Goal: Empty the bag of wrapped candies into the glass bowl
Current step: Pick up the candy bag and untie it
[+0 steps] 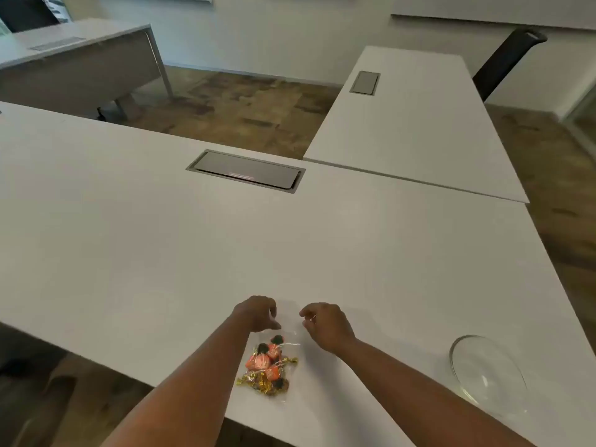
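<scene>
Soft, even, dim light; faint shadows, wide-angle bending at the edges.

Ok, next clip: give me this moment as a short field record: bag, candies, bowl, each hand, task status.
bag: clear bag lying flat on the white table, open end away from the person
candies: orange and gold wrapped candies all inside the bag
bowl: glass bowl to the right of the bag, apart from it, looks empty
left hand: left hand at the bag's far end
right hand: right hand at the bag's far end
status: not yet emptied
</scene>
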`<action>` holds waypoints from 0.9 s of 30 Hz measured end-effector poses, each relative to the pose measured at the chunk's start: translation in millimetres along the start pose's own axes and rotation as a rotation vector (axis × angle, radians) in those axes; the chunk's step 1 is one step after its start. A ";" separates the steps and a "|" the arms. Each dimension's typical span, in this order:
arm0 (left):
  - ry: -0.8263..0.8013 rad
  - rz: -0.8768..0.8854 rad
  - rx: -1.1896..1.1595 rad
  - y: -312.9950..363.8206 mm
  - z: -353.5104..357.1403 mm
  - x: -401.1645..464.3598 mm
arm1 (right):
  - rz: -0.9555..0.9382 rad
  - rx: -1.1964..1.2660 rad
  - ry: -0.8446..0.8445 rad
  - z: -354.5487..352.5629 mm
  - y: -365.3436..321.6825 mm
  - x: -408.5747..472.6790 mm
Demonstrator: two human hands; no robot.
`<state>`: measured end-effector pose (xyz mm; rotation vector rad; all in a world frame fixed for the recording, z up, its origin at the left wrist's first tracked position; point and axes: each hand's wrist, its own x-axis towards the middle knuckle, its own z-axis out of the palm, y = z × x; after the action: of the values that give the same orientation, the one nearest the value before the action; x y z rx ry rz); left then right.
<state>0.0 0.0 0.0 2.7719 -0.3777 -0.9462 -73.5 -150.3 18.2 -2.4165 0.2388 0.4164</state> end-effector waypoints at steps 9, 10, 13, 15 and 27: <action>0.118 0.032 -0.109 1.0 23.9 3.0 | 0.073 0.037 -0.143 15.5 17.5 4.9; 0.120 0.049 -0.157 1.3 22.1 4.1 | 0.076 0.059 -0.145 14.6 17.9 5.7; 0.123 0.090 -0.307 2.5 15.1 6.5 | 0.081 0.107 -0.171 13.1 17.6 7.3; 0.094 0.112 -0.429 3.3 12.1 7.9 | 0.094 0.135 -0.167 12.9 15.3 8.0; -0.002 0.178 -0.886 26.0 -14.7 -0.8 | 0.221 0.494 -0.086 -35.3 5.6 6.2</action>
<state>3.9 -23.1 18.6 1.8990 -0.1407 -0.8038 -61.0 -177.7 38.4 -1.8906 0.5099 0.4932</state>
